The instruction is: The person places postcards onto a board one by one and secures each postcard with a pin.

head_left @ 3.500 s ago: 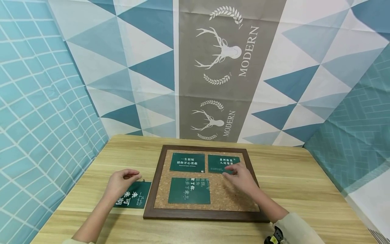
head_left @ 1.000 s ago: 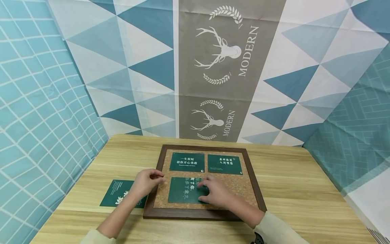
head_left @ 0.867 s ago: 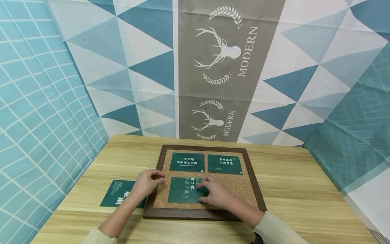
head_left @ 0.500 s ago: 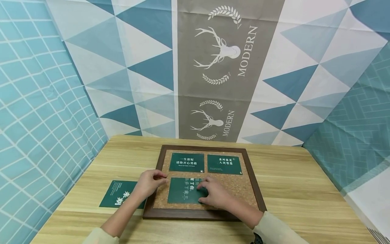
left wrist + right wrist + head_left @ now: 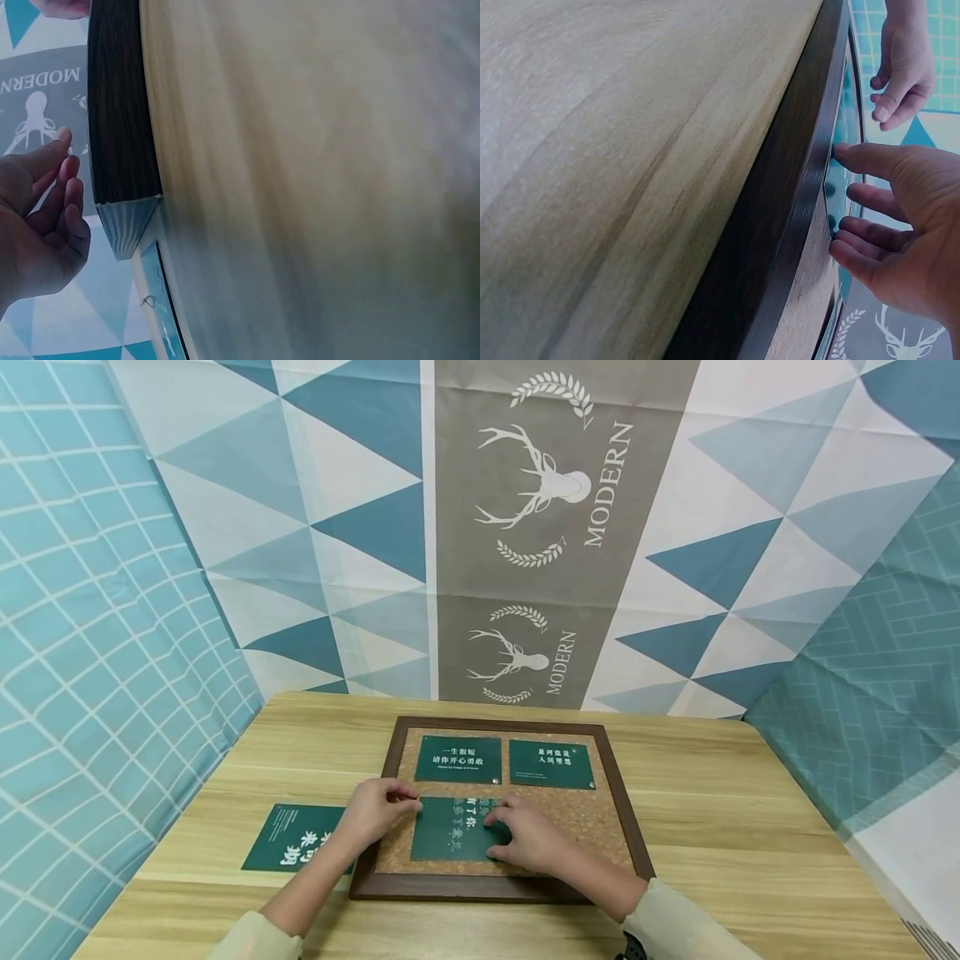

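Observation:
My left hand (image 5: 375, 814) pinches a tiny clear thing, which looks like a pushpin (image 5: 70, 150), between thumb and forefinger. It hovers at the upper left corner of a green card (image 5: 438, 835) printed with white characters. This card lies sideways on the lower left of a corkboard (image 5: 581, 827). With fingers spread, my right hand (image 5: 532, 839) rests its fingertips on the card's right part, covering some of the print. Two more green cards, one at the upper left (image 5: 459, 768) and one at the upper right (image 5: 551, 768), lie on the board with small pins at their corners.
The board's dark wooden frame (image 5: 457, 887) lies flat on a light wooden table (image 5: 750, 860). Another green card (image 5: 266, 843) is on the table left of the frame, partly behind my left forearm. Patterned cloth (image 5: 375, 527) hangs behind the table.
My left hand has come from the loose card on the table over to the board card's left corner, edging rightward lately. My right hand left the upper right card for the lower card and stays there.

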{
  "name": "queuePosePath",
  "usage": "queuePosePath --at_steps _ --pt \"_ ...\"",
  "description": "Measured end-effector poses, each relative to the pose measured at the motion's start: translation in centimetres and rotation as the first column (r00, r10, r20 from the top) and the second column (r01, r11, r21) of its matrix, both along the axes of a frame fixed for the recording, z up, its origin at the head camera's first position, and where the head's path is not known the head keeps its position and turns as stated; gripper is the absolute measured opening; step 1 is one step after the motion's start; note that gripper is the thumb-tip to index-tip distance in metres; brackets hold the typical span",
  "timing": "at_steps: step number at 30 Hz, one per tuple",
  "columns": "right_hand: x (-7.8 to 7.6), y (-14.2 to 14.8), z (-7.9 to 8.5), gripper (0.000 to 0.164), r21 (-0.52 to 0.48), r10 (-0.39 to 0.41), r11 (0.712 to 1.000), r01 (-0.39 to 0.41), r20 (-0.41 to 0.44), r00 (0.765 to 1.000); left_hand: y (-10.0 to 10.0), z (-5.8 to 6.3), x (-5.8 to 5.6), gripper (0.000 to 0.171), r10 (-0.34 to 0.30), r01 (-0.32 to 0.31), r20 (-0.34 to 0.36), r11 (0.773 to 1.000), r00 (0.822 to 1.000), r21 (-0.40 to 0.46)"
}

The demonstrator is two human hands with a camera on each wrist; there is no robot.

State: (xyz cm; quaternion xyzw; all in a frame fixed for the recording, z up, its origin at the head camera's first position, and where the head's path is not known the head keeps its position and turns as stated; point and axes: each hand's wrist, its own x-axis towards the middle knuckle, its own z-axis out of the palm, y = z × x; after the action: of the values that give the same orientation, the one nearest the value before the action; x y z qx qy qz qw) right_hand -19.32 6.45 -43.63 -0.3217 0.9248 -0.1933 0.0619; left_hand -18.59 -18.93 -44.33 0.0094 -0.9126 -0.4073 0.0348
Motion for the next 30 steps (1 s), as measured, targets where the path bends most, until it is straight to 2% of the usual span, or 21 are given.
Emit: queuePosePath --at_steps 13,20,30 --pt "0.0 0.0 0.0 0.032 0.010 0.008 1.000 -0.009 0.014 1.000 0.9 -0.4 -0.9 0.007 -0.041 0.033 -0.053 0.987 0.998 -0.154" --pt "0.0 -0.1 0.1 0.032 0.005 0.010 1.000 -0.010 0.010 1.000 1.1 -0.7 -1.2 0.006 -0.048 0.041 -0.033 0.983 0.998 -0.180" --pt "0.0 0.0 0.2 0.032 -0.009 0.012 1.000 -0.012 0.000 1.000 1.4 -0.6 -1.4 0.006 -0.066 0.056 -0.048 0.979 0.997 -0.194"
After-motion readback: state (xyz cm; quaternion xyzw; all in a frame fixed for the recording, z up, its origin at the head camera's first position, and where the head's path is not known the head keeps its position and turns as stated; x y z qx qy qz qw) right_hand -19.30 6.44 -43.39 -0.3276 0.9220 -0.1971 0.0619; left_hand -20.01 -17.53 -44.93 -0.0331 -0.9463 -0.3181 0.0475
